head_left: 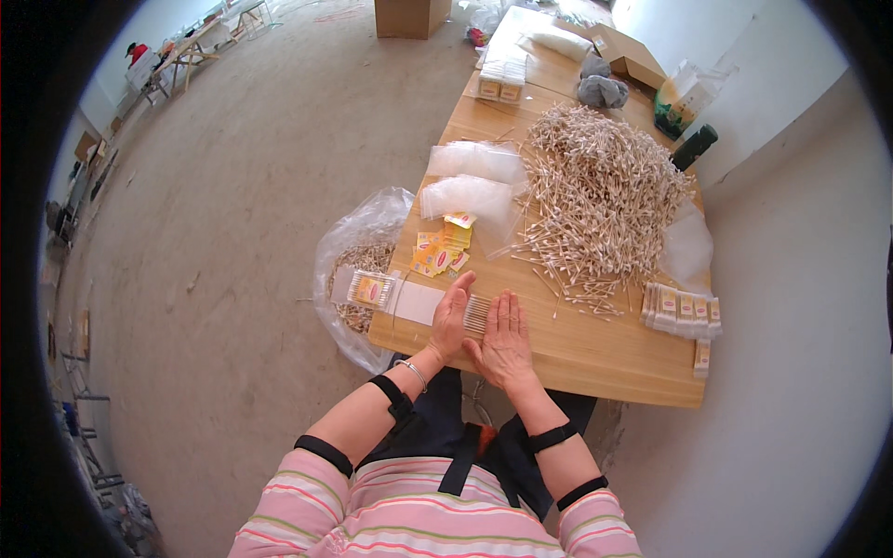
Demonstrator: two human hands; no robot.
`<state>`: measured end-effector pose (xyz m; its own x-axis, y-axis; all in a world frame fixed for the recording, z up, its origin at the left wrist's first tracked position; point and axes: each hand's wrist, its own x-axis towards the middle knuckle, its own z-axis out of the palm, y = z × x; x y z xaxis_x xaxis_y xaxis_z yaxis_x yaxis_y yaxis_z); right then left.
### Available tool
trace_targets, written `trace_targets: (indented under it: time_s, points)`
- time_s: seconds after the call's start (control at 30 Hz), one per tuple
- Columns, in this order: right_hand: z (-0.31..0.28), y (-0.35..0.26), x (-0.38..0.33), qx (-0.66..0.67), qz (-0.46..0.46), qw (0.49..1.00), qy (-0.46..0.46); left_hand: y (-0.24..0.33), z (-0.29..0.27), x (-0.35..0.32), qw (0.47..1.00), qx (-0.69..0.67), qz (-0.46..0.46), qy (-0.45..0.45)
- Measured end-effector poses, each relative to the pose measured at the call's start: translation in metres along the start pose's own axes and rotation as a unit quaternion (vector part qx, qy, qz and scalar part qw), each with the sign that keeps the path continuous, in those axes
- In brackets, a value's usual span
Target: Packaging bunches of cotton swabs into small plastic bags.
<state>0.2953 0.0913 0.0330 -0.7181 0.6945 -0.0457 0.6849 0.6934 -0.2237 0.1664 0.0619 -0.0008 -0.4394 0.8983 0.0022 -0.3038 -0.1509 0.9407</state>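
Note:
A short row of cotton swabs (477, 314) lies side by side on the wooden table (595, 358), close to its front edge. My left hand (450, 318) stands on its edge along the row's left side, fingers stretched out. On the right side, my right hand (505, 346) lies flat with straight fingers against the swabs. Both are open, and the row sits between them. Left of my left hand is a white card strip (417, 302). A clear pack of swabs with a yellow label (370, 290) lies at the strip's outer end. Yellow printed cards (440, 251) are scattered just beyond.
A big heap of loose swabs (609, 186) covers the table's middle. Clear plastic bags (470, 198) lie left of it; filled packs (682, 312) line the right edge. A plastic sack of swabs (365, 260) stands beside the table's left edge. A green bottle (695, 147) stands by the wall.

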Motion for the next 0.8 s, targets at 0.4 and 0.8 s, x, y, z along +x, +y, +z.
trace_targets:
  time_s: [0.4,0.8]
  points:
    - [0.005,0.002,-0.005,-0.017,-0.015,0.999,0.024,0.002,0.005,-0.002,0.999,0.033,0.021,0.038]
    - [0.007,0.014,-0.002,0.052,-0.027,0.996,0.064,-0.004,0.0,0.001,0.999,0.032,0.014,0.023]
